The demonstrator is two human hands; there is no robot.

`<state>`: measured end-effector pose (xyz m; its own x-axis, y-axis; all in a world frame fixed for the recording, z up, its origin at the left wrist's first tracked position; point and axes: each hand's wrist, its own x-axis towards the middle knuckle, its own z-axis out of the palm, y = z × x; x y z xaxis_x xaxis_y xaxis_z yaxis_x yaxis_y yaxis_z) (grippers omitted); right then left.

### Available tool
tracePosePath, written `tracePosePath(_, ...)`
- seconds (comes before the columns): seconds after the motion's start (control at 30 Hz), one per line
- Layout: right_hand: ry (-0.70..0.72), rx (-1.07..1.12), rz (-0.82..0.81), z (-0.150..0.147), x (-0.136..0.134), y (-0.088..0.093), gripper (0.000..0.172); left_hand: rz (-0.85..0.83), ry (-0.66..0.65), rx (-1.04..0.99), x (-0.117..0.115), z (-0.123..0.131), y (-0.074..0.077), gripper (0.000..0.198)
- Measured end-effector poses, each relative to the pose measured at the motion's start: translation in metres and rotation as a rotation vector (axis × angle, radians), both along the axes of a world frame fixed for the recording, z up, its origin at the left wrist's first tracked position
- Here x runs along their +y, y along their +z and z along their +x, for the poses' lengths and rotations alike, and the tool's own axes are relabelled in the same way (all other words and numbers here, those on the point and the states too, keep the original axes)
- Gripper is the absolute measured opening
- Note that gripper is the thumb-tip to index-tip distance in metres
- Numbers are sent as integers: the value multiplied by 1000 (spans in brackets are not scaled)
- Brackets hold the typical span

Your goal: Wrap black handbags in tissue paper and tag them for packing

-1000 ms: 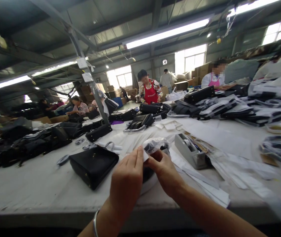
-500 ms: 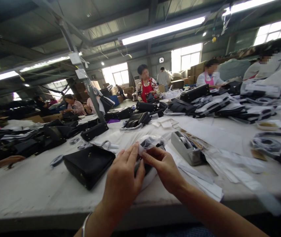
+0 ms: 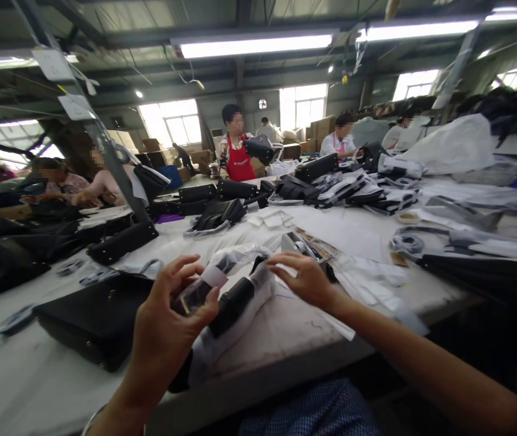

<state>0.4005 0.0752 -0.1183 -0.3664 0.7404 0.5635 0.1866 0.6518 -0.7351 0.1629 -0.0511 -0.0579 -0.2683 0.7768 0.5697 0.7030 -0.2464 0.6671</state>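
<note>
Strap (image 3: 214,276) fills left hand (image 3: 163,318), right hand's (image 3: 304,281) grip unclear, above cluttered table (image 3: 281,321), windows (image 3: 302,106) beyond.

From where I stand, I count a left hand (image 3: 167,315) and a right hand (image 3: 306,278) mid-frame, one wrapped loop (image 3: 192,295) bearing one white band (image 3: 214,277); one large black bag (image 3: 90,321), lower left; two pale cards (image 3: 52,64), upper left; one red apron (image 3: 239,162), upper centre.
</note>
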Motion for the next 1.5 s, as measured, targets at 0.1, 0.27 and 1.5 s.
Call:
tracePosePath(0.1, -463, -176, -43, 55, 56, -24, 19, 11, 11, -25, 2, -3, 0, 59)
tracePosePath(0.27, -558, -275, -454, 97, 108, -51, 30, 34, -2, 3, 7, -1, -3, 55)
tracePosePath(1.5, -463, 393, -617, 81, 4, -98, 32, 70, 1, -56, 14, -4, -11, 48)
